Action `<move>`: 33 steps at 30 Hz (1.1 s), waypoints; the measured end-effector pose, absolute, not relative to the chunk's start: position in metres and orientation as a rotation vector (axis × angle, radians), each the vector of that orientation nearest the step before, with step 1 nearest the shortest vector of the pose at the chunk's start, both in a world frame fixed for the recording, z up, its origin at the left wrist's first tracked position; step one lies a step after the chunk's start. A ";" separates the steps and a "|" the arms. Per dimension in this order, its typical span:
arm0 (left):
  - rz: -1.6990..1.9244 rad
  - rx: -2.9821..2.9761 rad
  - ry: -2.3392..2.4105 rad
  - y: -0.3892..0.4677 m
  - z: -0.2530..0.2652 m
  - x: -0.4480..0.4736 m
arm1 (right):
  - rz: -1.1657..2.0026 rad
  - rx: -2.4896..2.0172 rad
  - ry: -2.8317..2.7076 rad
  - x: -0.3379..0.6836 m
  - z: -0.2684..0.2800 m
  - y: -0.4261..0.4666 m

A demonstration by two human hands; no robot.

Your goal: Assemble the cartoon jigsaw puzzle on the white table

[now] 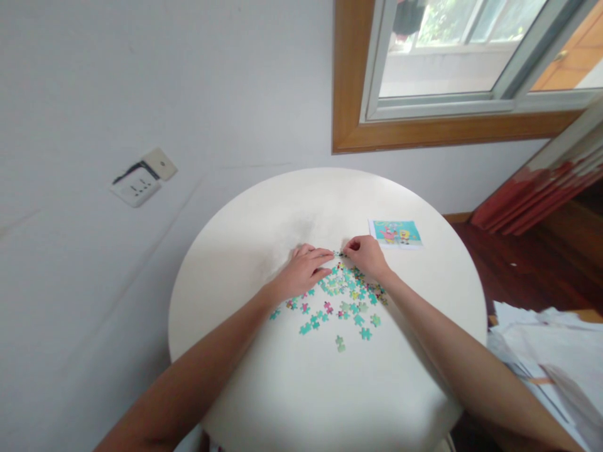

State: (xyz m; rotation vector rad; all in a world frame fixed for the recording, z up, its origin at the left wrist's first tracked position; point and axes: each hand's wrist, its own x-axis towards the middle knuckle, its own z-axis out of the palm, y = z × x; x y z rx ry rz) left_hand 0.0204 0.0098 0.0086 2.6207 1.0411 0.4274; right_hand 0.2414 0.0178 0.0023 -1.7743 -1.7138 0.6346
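Observation:
Loose jigsaw puzzle pieces, mostly turquoise with some pink, yellow and pale green, lie scattered over the middle of a round white table. My left hand rests palm down at the far left of the pile, fingers stretched toward a short row of small pieces. At the right end of that row my right hand pinches with thumb and forefinger, apparently on a puzzle piece, though the fingers mostly hide it. Just beyond the right hand lies a picture card with a pink and a yellow cartoon figure on turquoise.
A white wall with a socket stands beyond the table at the left. At the back right is a wood-framed window, with a red and white curtain beside it. Papers are heaped right of the table.

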 end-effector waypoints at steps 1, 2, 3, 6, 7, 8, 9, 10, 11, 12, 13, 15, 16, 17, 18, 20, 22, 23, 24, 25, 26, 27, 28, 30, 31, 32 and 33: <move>0.429 2.619 1.040 0.010 0.008 0.020 | 0.621 -1.797 -1.718 0.240 0.004 0.017; 0.433 2.618 1.038 0.010 0.008 0.020 | 0.607 -1.821 -1.723 0.239 0.005 0.016; 0.437 2.618 1.038 0.010 0.008 0.020 | 0.589 -1.848 -1.727 0.238 0.007 0.015; 0.444 2.617 1.034 0.009 0.008 0.020 | 0.529 -1.927 -1.745 0.235 0.009 0.013; 0.445 2.618 1.032 0.009 0.009 0.020 | 0.515 -1.942 -1.755 0.235 0.010 0.012; 0.446 2.618 1.029 0.009 0.009 0.021 | 0.504 -1.950 -1.766 0.234 0.010 0.012; 0.448 2.618 1.025 0.009 0.010 0.021 | 0.496 -1.953 -1.776 0.234 0.010 0.012; 0.451 2.616 1.023 0.008 0.011 0.021 | 0.488 -1.956 -1.781 0.233 0.010 0.011; 0.453 2.613 1.023 0.008 0.011 0.021 | 0.481 -1.960 -1.784 0.233 0.010 0.011; 0.453 2.610 1.025 0.008 0.011 0.021 | 0.476 -1.963 -1.785 0.233 0.010 0.010; 0.453 2.606 1.029 0.008 0.012 0.021 | 0.472 -1.967 -1.785 0.232 0.010 0.010; 0.454 2.600 1.037 0.008 0.011 0.022 | 0.472 -1.969 -1.780 0.233 0.009 0.010; 0.457 2.599 1.035 0.008 0.011 0.022 | 0.475 -1.961 -1.776 0.234 0.008 0.011; 0.465 2.597 1.030 0.008 0.010 0.022 | 0.483 -1.945 -1.769 0.236 0.007 0.012; 0.476 2.596 1.023 0.008 0.010 0.022 | 0.498 -1.918 -1.761 0.238 0.005 0.013; 0.498 2.598 1.009 0.009 0.008 0.021 | 0.537 -1.847 -1.745 0.244 0.001 0.017; 0.502 2.607 1.005 0.009 0.007 0.021 | 0.574 -1.773 -1.740 0.251 -0.003 0.020; 0.496 2.613 1.006 0.009 0.007 0.021 | 0.593 -1.738 -1.745 0.254 -0.005 0.022; 0.487 2.618 1.006 0.009 0.007 0.021 | 0.611 -1.706 -1.756 0.257 -0.007 0.023; 0.478 2.618 1.009 0.009 0.007 0.021 | 0.630 -1.675 -1.774 0.259 -0.007 0.023; 0.471 2.615 1.012 0.009 0.008 0.021 | 0.647 -1.647 -1.796 0.260 -0.008 0.023; 0.466 2.609 1.015 0.009 0.008 0.021 | 0.655 -1.629 -1.821 0.260 -0.008 0.022; 0.461 2.604 1.018 0.009 0.009 0.021 | 0.651 -1.623 -1.844 0.259 -0.007 0.021; 0.450 2.599 1.023 0.009 0.010 0.022 | 0.623 -1.633 -1.881 0.257 -0.005 0.019; 0.442 2.601 1.026 0.009 0.010 0.022 | 0.610 -1.639 -1.892 0.256 -0.004 0.018; 0.434 2.606 1.029 0.009 0.011 0.022 | 0.604 -1.644 -1.896 0.255 -0.003 0.017; 0.426 2.613 1.031 0.009 0.011 0.022 | 0.604 -1.644 -1.888 0.255 -0.003 0.017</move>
